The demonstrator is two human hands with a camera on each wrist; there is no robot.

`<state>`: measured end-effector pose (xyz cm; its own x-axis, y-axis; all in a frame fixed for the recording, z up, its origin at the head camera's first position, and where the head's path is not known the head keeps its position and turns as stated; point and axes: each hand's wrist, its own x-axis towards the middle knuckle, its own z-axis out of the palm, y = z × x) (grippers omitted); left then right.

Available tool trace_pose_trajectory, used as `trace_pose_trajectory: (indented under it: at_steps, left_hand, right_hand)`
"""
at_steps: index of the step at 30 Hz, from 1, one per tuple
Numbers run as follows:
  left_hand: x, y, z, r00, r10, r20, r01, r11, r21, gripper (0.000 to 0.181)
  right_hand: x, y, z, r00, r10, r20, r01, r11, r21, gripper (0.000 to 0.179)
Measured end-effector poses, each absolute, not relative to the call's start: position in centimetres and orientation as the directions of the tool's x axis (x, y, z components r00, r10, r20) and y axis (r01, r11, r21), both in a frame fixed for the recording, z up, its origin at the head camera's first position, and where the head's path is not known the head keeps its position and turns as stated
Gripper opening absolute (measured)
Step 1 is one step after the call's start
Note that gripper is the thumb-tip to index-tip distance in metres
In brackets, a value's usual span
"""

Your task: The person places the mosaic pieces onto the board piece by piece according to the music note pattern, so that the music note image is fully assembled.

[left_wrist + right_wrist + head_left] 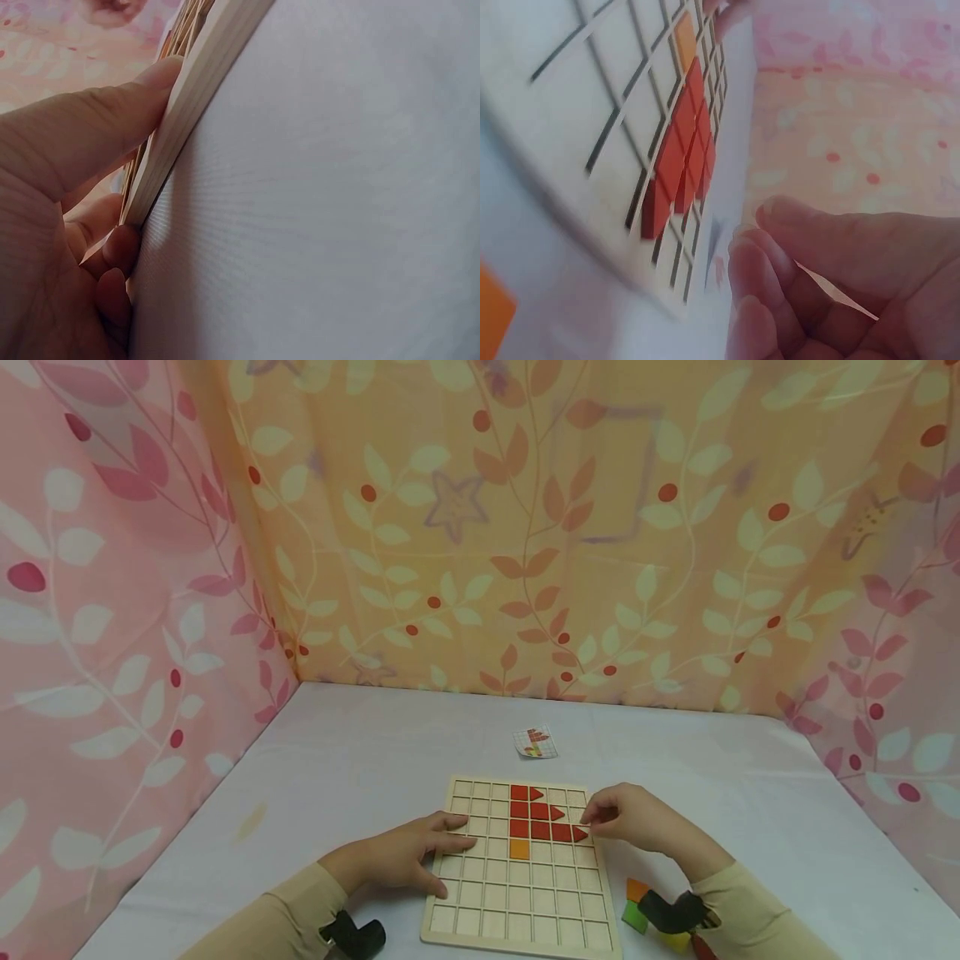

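Note:
A wooden grid board [487, 923] lies flat on the white cloth. Three rows of red squares, each ending in a red triangle [580, 833], fill cells near its top, with an orange square [519, 849] below them. My left hand [405, 855] rests on the board's left edge, two fingers stretched over the cells. Its thumb [120, 112] lies against the wooden rim. Beside the upper right edge is my right hand [633, 814], near the lowest triangle. Its fingers [751, 262] are loosely curled close to the thumb, with nothing visible between the tips.
Behind the board lies a small pattern card [536, 743] with a coloured figure on a grid. Loose orange [637, 889], green [634, 917] and yellow pieces [675, 942] lie under the right wrist, partly hidden by its black camera. Patterned curtains [450, 610] enclose the table.

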<state>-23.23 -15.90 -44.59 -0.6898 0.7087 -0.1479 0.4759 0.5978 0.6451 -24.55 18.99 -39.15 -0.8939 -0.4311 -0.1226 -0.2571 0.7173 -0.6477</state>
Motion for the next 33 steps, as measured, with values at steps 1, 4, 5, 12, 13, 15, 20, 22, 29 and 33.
trace_pose_trajectory:
  at_steps: [1, 4, 5, 12, 13, 15, 20, 22, 29, 33]
  left_hand:
    - [-23.2, -15.9, -44.6, -0.690, 0.708, -0.149, 0.475, 0.598, 0.646, 0.070]
    - [-23.2, -15.9, -44.7, -0.691, 0.707, -0.152, 0.470, 0.599, 0.648, 0.070]
    - [-23.2, -16.0, -44.7, -0.688, 0.711, -0.148, 0.476, 0.596, 0.647, 0.070]
    - [-23.2, -16.0, -44.7, -0.683, 0.715, -0.149, 0.472, 0.588, 0.657, 0.070]
    - [-23.3, -16.0, -44.7, -0.683, 0.714, -0.151, 0.470, 0.588, 0.658, 0.070]
    - [-23.3, -16.0, -44.7, -0.686, 0.711, -0.155, 0.464, 0.590, 0.661, 0.070]
    - [-23.3, -16.0, -44.9, -0.680, 0.721, -0.137, 0.480, 0.578, 0.660, 0.071]
    - [-23.3, -16.0, -45.0, -0.676, 0.725, -0.128, 0.488, 0.571, 0.660, 0.072]
    - [-23.4, -16.0, -45.2, -0.683, 0.719, -0.131, 0.485, 0.580, 0.655, 0.072]
    - [-23.4, -16.0, -45.2, -0.685, 0.716, -0.134, 0.477, 0.579, 0.661, 0.071]
  right_hand:
    - [-24.4, 19.5, -39.1, -0.897, -0.424, -0.126, -0.249, 0.720, -0.648, 0.005]
    - [-23.8, 21.1, -39.2, -0.897, -0.420, -0.139, -0.239, 0.724, -0.647, 0.005]
    - [-23.6, 21.6, -39.3, -0.895, -0.422, -0.145, -0.238, 0.726, -0.645, 0.005]
    - [-22.5, 24.0, -40.3, -0.875, -0.433, -0.218, -0.215, 0.750, -0.626, 0.007]
    - [-22.3, 24.2, -40.5, -0.872, -0.429, -0.234, -0.202, 0.752, -0.627, 0.007]
    - [-21.9, 24.4, -40.8, -0.865, -0.428, -0.263, -0.180, 0.752, -0.634, 0.009]
    - [-21.3, 24.8, -41.3, -0.828, -0.472, -0.302, -0.162, 0.718, -0.677, 0.011]
    - [-21.1, 24.9, -41.3, -0.817, -0.484, -0.315, -0.150, 0.705, -0.694, 0.013]
    - [-21.0, 25.0, -41.8, -0.814, -0.483, -0.324, -0.158, 0.720, -0.676, 0.022]
    - [-21.0, 24.9, -42.0, -0.817, -0.491, -0.301, -0.184, 0.717, -0.672, 0.026]
